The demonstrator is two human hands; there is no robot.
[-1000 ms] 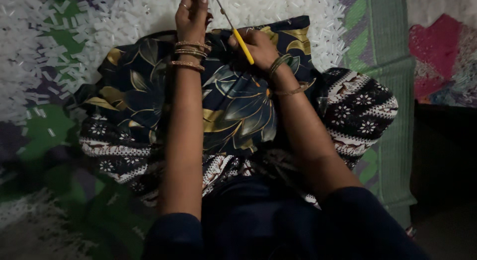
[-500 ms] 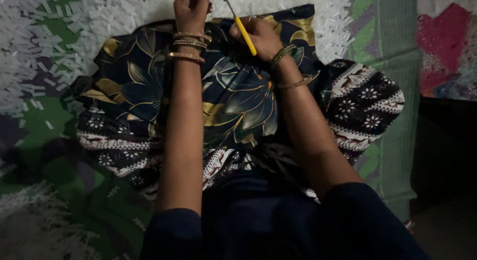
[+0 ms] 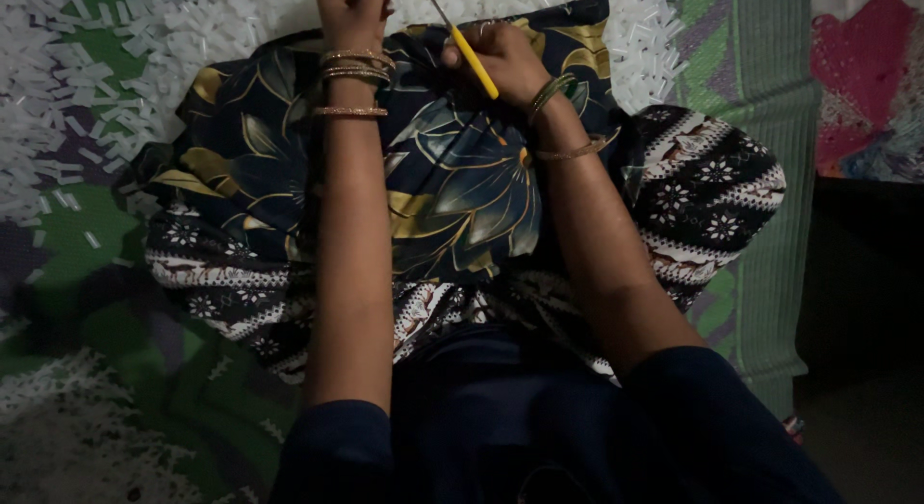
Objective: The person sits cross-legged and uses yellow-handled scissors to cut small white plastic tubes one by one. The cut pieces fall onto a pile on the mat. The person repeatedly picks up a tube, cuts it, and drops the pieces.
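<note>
Hook: a thin metal shaft with a yellow handle [image 3: 474,61], slanting up past the frame's top edge, over the lap.
Right hand: [image 3: 496,56] was curled around the yellow handle, bangles at the wrist.
Left hand: [image 3: 352,8] was closed at the top edge; what it pinched I cannot tell.
Lap cloth: dark blue fabric [image 3: 452,186] with large gold leaves, soft and draped.
Floor beyond: small white plastic strips [image 3: 115,61] lay scattered thickly on a green woven mat [image 3: 756,100].

Green patterned mat [image 3: 760,129] on floor; pink-red patterned cloth [image 3: 866,80] at far right.
</note>
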